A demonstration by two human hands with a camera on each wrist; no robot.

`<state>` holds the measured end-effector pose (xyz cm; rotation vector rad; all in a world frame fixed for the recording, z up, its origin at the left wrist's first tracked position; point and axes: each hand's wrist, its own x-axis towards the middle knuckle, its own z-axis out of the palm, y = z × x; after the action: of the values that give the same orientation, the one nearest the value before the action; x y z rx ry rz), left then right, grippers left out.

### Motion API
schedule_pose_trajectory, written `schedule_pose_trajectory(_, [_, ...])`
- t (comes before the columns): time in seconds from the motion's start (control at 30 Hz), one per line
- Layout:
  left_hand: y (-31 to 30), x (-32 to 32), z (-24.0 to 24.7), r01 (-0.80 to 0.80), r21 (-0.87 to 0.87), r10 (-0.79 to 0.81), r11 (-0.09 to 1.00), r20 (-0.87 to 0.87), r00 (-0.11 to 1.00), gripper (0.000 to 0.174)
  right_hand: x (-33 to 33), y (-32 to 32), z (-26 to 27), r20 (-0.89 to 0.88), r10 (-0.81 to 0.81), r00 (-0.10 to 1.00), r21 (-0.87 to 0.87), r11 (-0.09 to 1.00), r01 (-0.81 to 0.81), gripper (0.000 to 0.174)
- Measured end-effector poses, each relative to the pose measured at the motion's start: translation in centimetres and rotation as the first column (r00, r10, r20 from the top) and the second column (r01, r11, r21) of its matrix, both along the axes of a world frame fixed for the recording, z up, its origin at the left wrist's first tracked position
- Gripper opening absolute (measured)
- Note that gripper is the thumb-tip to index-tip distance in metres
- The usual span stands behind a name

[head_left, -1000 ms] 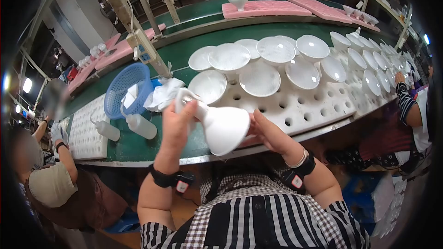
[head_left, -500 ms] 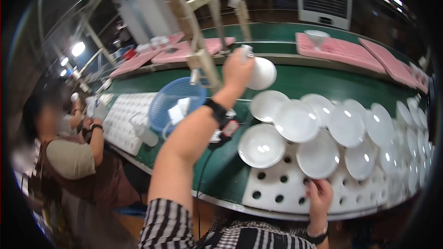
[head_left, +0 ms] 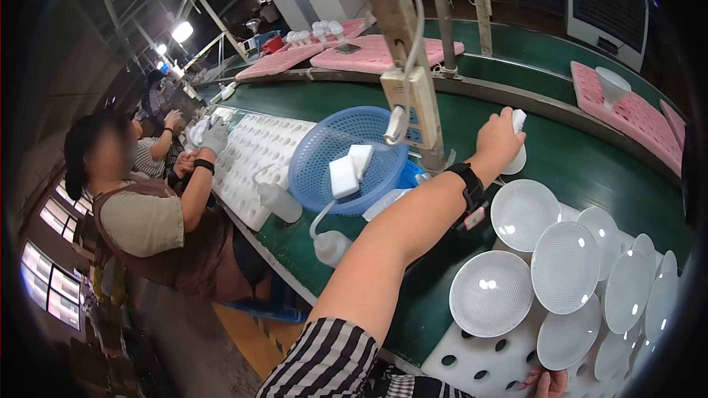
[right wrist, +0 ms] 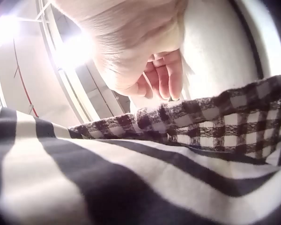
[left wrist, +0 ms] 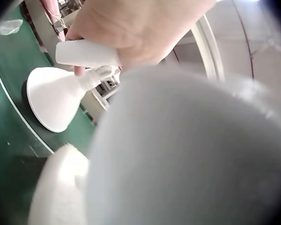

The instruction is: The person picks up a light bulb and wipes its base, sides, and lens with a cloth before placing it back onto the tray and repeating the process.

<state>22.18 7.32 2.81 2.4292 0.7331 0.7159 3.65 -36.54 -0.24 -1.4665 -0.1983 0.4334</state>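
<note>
Right of the blue basket (head_left: pixel 310 151), the left hand (head_left: pixel 498 140) curls its fingers round a white block (head_left: pixel 519 119) and a white lamp (head_left: pixel 516 162); farther right, nearer the wearer, the right hand (head_left: pixel 546 384) hangs loosely bent, gripping nothing visible

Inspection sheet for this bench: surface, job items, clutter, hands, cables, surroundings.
Surface: green bench top, perforated white tray on it
Job items: white lamps crowded on the tray
Clutter: blue basket holding white blocks; two squeeze bottles beside it
Hands: left hand grips a lamp and white block; right hand by the tray, apparently holding nothing
Cables: pale cable down the post
Surroundings: person in brown apron at left; pink pads beyond
</note>
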Motion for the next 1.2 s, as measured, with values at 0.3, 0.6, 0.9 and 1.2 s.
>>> schedule_pose_trajectory(0.3, [-8.0,-14.3,8.4,0.344,-0.188,-0.277,0.920,0.306,0.911,0.052,0.9,-0.9,-3.1,0.102,0.017,0.995,0.076,0.997,-0.025,0.017])
schedule_pose_trajectory(0.6, [-18.0,-32.9,-0.6,0.880,0.342,-0.944,0.329,0.106,0.311,0.053,1.9,-0.2,-5.7,0.187,0.026,0.982,0.055,0.998,-0.037,0.016])
schedule_pose_trajectory(0.9, [-18.3,-32.9,-7.3,0.706,0.163,-0.721,0.689,0.254,0.645,0.056,1.8,-0.4,-6.0,0.260,-0.009,0.966,0.035,0.999,0.000,0.018])
schedule_pose_trajectory(1.2, [-18.3,-33.2,-7.3,0.701,0.162,-0.713,0.695,0.279,0.643,0.062,1.5,-1.3,-2.3,0.845,-0.068,0.531,-0.265,0.808,0.526,0.039])
